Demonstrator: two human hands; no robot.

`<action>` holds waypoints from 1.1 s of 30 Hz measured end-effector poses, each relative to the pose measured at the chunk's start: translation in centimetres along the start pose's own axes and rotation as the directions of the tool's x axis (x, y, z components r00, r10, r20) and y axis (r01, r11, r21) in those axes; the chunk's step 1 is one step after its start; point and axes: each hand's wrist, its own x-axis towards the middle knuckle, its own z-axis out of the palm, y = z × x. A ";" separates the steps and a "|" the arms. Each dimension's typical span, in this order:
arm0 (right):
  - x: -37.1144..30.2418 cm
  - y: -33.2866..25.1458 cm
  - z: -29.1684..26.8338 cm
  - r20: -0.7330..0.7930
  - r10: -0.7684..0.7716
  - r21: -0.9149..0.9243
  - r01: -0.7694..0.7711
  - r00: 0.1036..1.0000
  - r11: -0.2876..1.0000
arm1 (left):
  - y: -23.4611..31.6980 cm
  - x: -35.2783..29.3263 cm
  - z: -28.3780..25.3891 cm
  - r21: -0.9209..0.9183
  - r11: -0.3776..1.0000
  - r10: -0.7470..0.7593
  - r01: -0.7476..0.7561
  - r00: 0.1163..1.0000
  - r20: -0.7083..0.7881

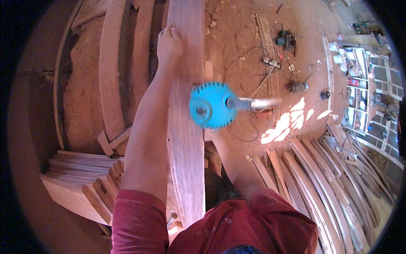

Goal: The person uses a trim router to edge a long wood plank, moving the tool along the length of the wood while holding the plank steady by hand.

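Note:
A long wooden plank [186, 169] runs away from me down the middle of the view. Toward its far end, my left hand [170, 45] grips its left edge with bent fingers. Over the plank's right side is a blue power tool [212, 111] with a round, vented top, like a router seen from above. A blurred grey stem or cord sticks out from it to the right. My right hand [216, 135] meets the tool from the near side and holds it; the tool's body hides the fingers. The plank's surface under the tool is hidden too.
Curved timber pieces [111, 63] lie at left, above a stack of cut boards [80, 173]. More curved boards [313, 182] are piled at near right. On the dusty floor are another power tool [289, 40], a power strip [272, 62] and loose cables. A white shelf [359, 97] stands far right.

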 end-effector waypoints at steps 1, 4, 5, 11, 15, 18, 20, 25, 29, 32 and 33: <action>1.3 0.3 0.2 0.011 0.004 -0.065 -0.003 1.000 0.998 | 0.3 -0.1 0.1 -0.009 1.000 -0.015 0.015 1.000 0.002; 6.7 -0.3 1.5 0.390 -0.355 -0.718 0.522 0.850 0.461 | -0.5 0.2 0.4 -0.011 1.000 -0.009 0.009 1.000 -0.003; 8.2 -1.9 4.4 0.391 -0.407 -0.711 0.552 0.825 0.435 | -1.4 0.4 0.0 0.000 1.000 -0.007 0.007 1.000 -0.013; 14.6 -2.2 7.2 0.312 -0.489 -0.710 0.542 0.815 0.450 | -1.3 0.5 0.3 -0.026 0.999 0.020 -0.019 0.999 0.033; 19.2 -0.5 8.0 0.354 -0.581 -0.729 0.605 0.733 0.319 | -1.0 0.4 0.5 -0.065 0.998 0.020 -0.021 1.000 -0.012; 23.6 0.2 9.4 0.352 -0.608 -0.733 0.613 0.712 0.295 | -1.1 0.3 0.2 -0.042 0.997 0.058 -0.059 0.998 -0.025; 26.3 0.8 9.5 0.339 -0.631 -0.806 0.561 0.698 0.188 | -0.7 0.4 0.5 -0.033 0.997 0.070 -0.072 0.997 -0.042; 24.8 -2.0 11.4 0.241 -0.473 -0.821 0.437 0.848 0.367 | -1.4 0.9 1.1 -0.012 0.989 0.145 -0.147 0.985 -0.094; 11.8 -4.9 8.1 0.222 -0.300 -0.887 0.320 0.928 0.333 | -3.5 2.1 -0.1 0.078 0.997 0.002 -0.022 0.969 0.245; -0.6 -7.3 4.5 0.317 -0.168 -0.852 0.358 0.934 0.383 | -3.8 1.9 1.4 0.040 0.991 0.132 -0.131 0.990 -0.050; -4.1 -7.8 3.4 0.329 -0.130 -0.833 0.352 0.935 0.426 | -4.1 1.5 1.6 0.040 0.985 0.169 -0.165 0.973 -0.156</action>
